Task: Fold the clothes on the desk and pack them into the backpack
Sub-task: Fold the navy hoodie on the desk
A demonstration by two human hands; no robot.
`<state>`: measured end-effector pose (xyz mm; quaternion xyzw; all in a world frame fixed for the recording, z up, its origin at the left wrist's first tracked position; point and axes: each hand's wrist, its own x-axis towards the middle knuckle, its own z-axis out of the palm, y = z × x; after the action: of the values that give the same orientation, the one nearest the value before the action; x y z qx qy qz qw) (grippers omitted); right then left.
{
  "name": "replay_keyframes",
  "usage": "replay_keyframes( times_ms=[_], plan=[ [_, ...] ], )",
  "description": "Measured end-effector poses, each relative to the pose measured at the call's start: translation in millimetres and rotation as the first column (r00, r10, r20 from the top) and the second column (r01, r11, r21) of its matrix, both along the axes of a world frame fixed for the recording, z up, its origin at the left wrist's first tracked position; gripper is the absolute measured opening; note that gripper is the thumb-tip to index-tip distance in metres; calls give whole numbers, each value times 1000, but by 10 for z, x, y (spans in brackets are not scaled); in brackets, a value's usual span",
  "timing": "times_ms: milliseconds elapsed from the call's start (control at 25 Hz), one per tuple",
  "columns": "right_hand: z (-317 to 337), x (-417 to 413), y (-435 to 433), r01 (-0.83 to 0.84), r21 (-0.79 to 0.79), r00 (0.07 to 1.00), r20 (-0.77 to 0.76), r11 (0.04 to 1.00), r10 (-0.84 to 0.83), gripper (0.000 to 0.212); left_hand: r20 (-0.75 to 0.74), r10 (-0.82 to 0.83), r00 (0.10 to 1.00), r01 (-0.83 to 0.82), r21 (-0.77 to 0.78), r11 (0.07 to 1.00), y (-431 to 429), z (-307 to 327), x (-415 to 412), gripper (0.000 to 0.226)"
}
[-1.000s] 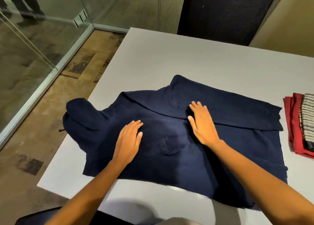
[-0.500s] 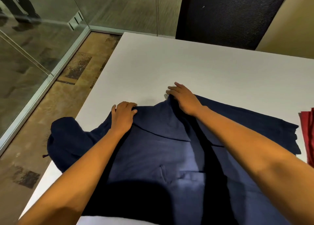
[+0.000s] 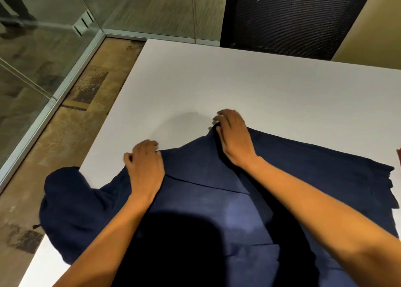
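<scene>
Both hands sit at the far edge of the navy garment [image 3: 206,210], spread on the white desk [image 3: 238,87]. Left hand [image 3: 145,167] and right hand [image 3: 234,139] have fingers curled over that edge, pinching cloth. One part hangs off the desk's left side. Red fabric [image 3: 398,156] shows at right. A black mesh chair [image 3: 293,17] stands beyond; the far desk is bare.

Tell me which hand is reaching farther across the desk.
The right hand, at the navy garment's farthest peak; the left hand sits nearer, by the desk's left edge.
</scene>
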<state>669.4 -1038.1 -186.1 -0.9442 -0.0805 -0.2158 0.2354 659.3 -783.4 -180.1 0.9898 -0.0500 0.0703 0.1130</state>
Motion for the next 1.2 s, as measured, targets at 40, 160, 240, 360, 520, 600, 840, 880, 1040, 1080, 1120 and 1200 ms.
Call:
replay_keyframes(
  times_ms=[40,160,240,360,520,600,840,880,1040,1080,1120,1200],
  plan=[
    [-56,-95,54,-58,-32,998,-23,998,57,26,-20,-110,994,110,-30,994,-106,1,-7,25],
    [-172,-170,74,-13,-19,980,-198,1000,9,41,-113,-301,947,291,-97,952,-439,-12,9,33],
    [-177,-57,12,37,-47,958,-284,998,-49,46,-137,-318,938,303,-125,945,-573,21,51,27],
    [-75,251,-173,-168,-262,938,-339,950,72,36,-166,-301,939,264,-210,941,-588,150,78,21],
    [80,555,-393,-196,-382,952,-295,903,82,38,-259,-220,941,197,-111,974,-326,235,259,30],
    [55,601,-432,-65,-408,973,-229,910,-33,44,-366,-143,920,166,31,986,-121,236,378,45],
    [-40,94,-161,26,-89,995,-97,996,-35,36,-157,-233,960,259,178,949,43,141,328,32],
    [-84,-33,-97,-47,-113,985,-172,992,28,43,-112,-278,954,294,171,940,35,121,314,29],
    [-266,-202,-167,-174,-327,931,-362,929,47,61,-200,-192,961,219,121,968,132,101,335,25],
    [-274,-162,-246,-156,-348,926,-378,924,14,62,-188,-191,963,222,162,961,190,94,386,27],
    [-274,-126,-330,-127,-361,919,-392,924,-27,63,-177,-176,968,211,203,956,259,80,458,32],
    [-261,-89,-494,-18,-363,904,-404,932,-139,65,-138,-20,990,57,268,962,350,93,603,46]
  ],
)
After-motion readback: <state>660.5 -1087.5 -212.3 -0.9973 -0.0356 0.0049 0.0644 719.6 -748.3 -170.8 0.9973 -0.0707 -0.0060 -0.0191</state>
